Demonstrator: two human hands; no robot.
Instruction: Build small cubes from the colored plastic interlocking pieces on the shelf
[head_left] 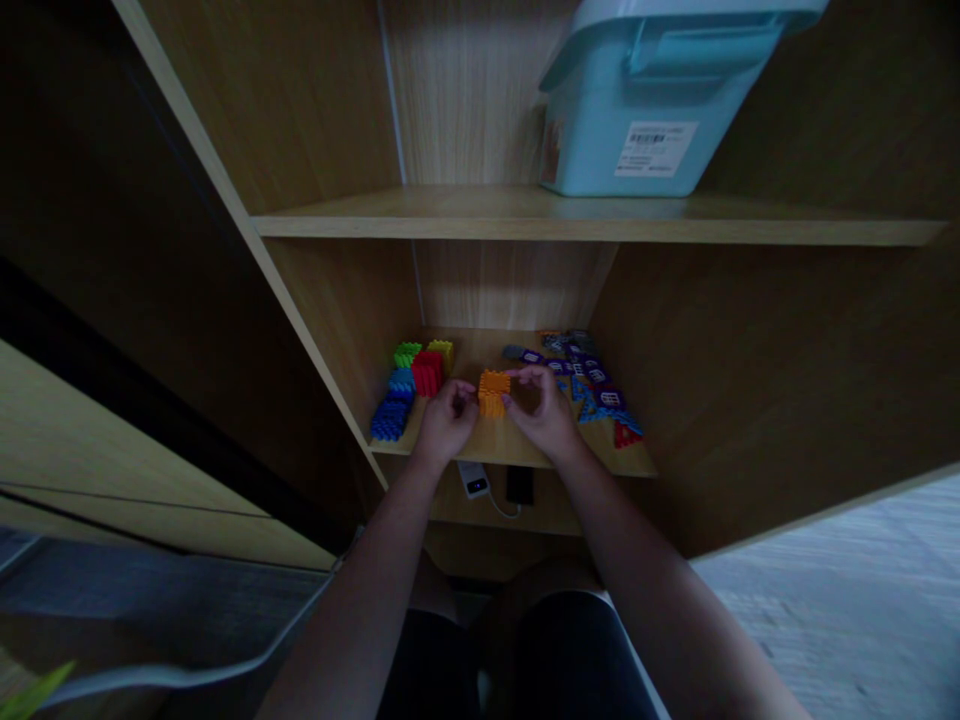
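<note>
An orange toothed block (493,391) stands on the lower wooden shelf (517,450) between my two hands. My left hand (448,418) curls against its left side, fingers closed on it. My right hand (541,404) grips its right side with fingers bent over the top. To the left lie a red block (427,372), a yellow block (442,350), a green block (406,353) and blue blocks (391,415). A heap of flat purple and blue pieces (592,385) lies to the right of my right hand.
A pale blue lidded storage bin (645,100) sits on the upper shelf (480,215). Below the lower shelf are a small white device with a cable (474,481) and a dark object (519,484). Wooden cabinet walls close in left and right.
</note>
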